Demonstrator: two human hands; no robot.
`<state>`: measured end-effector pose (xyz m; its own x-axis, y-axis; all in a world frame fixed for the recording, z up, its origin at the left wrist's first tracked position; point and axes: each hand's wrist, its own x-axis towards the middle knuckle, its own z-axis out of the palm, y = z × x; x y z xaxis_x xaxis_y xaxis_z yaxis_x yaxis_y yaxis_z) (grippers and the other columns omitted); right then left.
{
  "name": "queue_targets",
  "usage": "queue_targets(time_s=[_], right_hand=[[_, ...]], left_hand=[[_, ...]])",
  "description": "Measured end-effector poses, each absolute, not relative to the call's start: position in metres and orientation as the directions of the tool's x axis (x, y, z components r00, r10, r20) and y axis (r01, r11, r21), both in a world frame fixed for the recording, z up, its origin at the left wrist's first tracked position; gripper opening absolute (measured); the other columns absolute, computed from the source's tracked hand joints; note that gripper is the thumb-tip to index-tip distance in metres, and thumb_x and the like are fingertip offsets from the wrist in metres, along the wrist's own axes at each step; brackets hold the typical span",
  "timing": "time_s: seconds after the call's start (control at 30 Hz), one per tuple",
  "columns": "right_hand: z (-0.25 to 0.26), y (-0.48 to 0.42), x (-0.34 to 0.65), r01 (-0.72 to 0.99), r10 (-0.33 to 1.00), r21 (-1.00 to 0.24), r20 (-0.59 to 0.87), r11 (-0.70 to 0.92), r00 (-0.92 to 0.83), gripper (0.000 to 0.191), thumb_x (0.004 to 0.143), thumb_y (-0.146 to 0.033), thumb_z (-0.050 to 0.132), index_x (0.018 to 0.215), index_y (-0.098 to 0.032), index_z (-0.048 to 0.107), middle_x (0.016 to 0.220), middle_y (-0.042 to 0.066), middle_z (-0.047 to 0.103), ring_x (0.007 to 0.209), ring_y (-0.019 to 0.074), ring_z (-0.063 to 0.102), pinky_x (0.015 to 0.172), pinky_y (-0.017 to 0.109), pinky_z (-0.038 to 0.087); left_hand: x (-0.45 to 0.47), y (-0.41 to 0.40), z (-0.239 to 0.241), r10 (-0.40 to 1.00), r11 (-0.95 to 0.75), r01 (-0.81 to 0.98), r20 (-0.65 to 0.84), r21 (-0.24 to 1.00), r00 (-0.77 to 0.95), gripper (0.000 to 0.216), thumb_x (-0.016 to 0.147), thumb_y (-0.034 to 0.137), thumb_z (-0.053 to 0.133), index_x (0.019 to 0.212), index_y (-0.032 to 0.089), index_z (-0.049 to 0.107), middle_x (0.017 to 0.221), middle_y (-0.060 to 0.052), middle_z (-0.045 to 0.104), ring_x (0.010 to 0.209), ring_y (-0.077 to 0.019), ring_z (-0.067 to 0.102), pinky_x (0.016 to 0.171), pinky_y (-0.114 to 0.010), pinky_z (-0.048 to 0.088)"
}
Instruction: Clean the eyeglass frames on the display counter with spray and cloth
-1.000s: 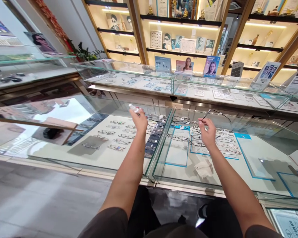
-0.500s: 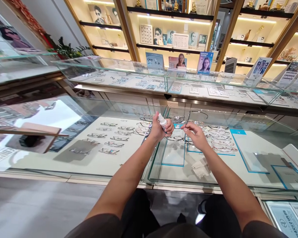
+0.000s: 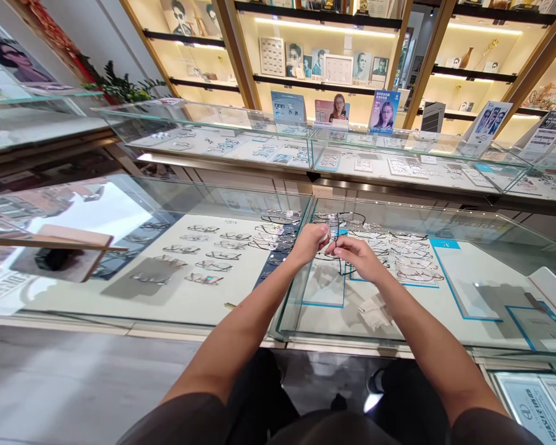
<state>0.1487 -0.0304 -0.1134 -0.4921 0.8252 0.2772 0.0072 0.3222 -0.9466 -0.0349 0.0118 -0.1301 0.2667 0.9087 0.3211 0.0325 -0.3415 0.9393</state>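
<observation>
Framed sign: set well below and right of the fingers; bold lettering is borne, too slanted to be read.
Beige cloth: left crumpled just below the right fingers, apparently within easy reach; whether it is laid on or under the glass cannot be told.
Left hand: fingers curled closely round a white bottle, which is mostly hidden; no label can be seen.
Right hand: thumb and fingertips pinched narrowly on dark eyeglasses, raised between both hands; they seem to be held by the slim temple so that the lenses are kept untouched.
Blue-edged tray: placed right of the fingers; its corner mark is too small to be read.
Spectacle frames: ranged in spaced rows left of the fingers, probably so that each can be viewed singly.
Purple poster: stood upright beyond the fingers on the far showcase, presumably to be seen by customers; Chinese characters are printed, too small to be read surely.
Wall shelves: filled farthest beyond the fingers with portraits and ornaments.
</observation>
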Motion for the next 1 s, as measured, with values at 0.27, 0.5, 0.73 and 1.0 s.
queue_targets(time_s=[0.27, 0.5, 0.73, 1.0], right_hand=[[-0.116, -0.021, 0.158, -0.052, 0.894, -0.959, 0.279, 0.279, -0.35, 0.039, 0.088, -0.064, 0.069, 0.089, -0.025, 0.072, 0.096, 0.004, 0.079, 0.094, 0.0224, 0.071, 0.088, 0.039, 0.057], [-0.125, -0.013, 0.159, -0.123, 0.911, -0.965, 0.258, 0.23, -0.321, 0.042, 0.088, -0.066, 0.068, 0.097, -0.026, 0.071, 0.109, 0.006, 0.079, 0.103, 0.0228, 0.072, 0.089, 0.037, 0.056], [-0.119, -0.017, 0.158, -0.301, 0.911, -0.946, 0.226, 0.121, -0.344, 0.037, 0.082, -0.062, 0.079, 0.093, -0.027, 0.074, 0.101, 0.003, 0.08, 0.098, 0.0207, 0.071, 0.087, 0.033, 0.053], [-0.117, -0.019, 0.159, -0.307, 0.909, -0.949, 0.191, 0.073, -0.371, 0.039, 0.078, -0.063, 0.083, 0.092, -0.027, 0.076, 0.101, 0.003, 0.078, 0.094, 0.0192, 0.068, 0.085, 0.032, 0.05]], left_hand=[[-0.035, 0.006, -0.124, 0.883, -0.395, 0.114, 0.342, 0.912, 0.321, 0.08, 0.078, 0.096, 0.047, 0.048, 0.022, 0.046, 0.046, -0.001, 0.042, 0.045, -0.0131, 0.037, 0.05, -0.031, 0.026], [-0.027, -0.007, -0.122, 0.818, -0.54, 0.299, 0.407, 0.786, 0.406, 0.077, 0.085, 0.092, 0.04, 0.052, 0.022, 0.031, 0.05, 0.002, 0.031, 0.051, -0.0116, 0.027, 0.054, -0.03, 0.02], [-0.028, -0.009, -0.116, 0.848, -0.518, 0.392, 0.398, 0.761, 0.349, 0.074, 0.085, 0.089, 0.035, 0.055, 0.022, 0.034, 0.053, 0.003, 0.032, 0.053, -0.0112, 0.029, 0.055, -0.029, 0.021], [-0.033, -0.007, -0.118, 0.811, -0.575, 0.38, 0.444, 0.724, 0.381, 0.07, 0.085, 0.084, 0.041, 0.054, 0.021, 0.037, 0.051, 0.003, 0.035, 0.052, -0.011, 0.032, 0.056, -0.028, 0.024]])
